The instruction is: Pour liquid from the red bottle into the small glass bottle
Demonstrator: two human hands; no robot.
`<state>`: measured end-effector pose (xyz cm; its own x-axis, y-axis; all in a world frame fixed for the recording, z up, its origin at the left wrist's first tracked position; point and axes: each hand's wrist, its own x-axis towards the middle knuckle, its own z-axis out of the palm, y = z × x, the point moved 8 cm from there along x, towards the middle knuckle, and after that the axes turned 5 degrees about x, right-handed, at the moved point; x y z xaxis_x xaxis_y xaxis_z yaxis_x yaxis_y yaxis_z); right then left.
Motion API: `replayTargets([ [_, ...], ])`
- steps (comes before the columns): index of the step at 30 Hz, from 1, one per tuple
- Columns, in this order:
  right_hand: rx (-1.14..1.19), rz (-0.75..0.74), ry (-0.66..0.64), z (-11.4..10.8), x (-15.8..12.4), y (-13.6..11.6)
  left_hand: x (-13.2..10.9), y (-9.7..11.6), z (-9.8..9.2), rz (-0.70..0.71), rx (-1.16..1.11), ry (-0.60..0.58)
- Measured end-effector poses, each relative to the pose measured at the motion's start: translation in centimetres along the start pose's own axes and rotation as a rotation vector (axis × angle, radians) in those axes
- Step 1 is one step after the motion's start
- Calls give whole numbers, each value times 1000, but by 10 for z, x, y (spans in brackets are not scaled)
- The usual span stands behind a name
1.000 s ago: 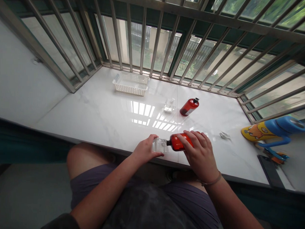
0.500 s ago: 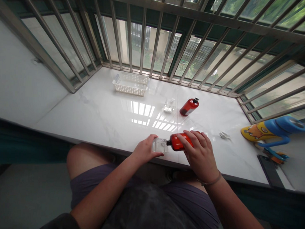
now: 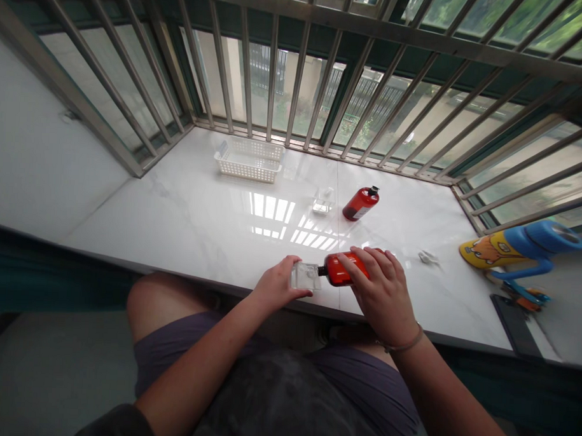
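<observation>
Pouring appears under way and unfinished; flow and fill level are too small to tell. The left hand (image 3: 275,286) grips a clear container (image 3: 306,277) between fingers and thumb. The right hand (image 3: 382,291) wraps its fingers around a tipped red bottle (image 3: 337,270), neck at the container's mouth. A 2nd bottle (image 3: 360,206) stands beyond on the white bench (image 3: 186,217).

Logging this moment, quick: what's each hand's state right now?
Left hand: closed, holding a clear container.
Right hand: closed, holding a tipped red bottle, its neck at the container.
</observation>
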<state>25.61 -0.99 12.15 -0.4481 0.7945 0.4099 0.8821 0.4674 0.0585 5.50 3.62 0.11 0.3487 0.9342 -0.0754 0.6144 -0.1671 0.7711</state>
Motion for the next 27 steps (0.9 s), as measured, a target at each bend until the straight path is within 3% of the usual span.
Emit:
replayTargets([
  [27,3,-21,7,4,0,-3,0,-5,3,10,-3,9],
])
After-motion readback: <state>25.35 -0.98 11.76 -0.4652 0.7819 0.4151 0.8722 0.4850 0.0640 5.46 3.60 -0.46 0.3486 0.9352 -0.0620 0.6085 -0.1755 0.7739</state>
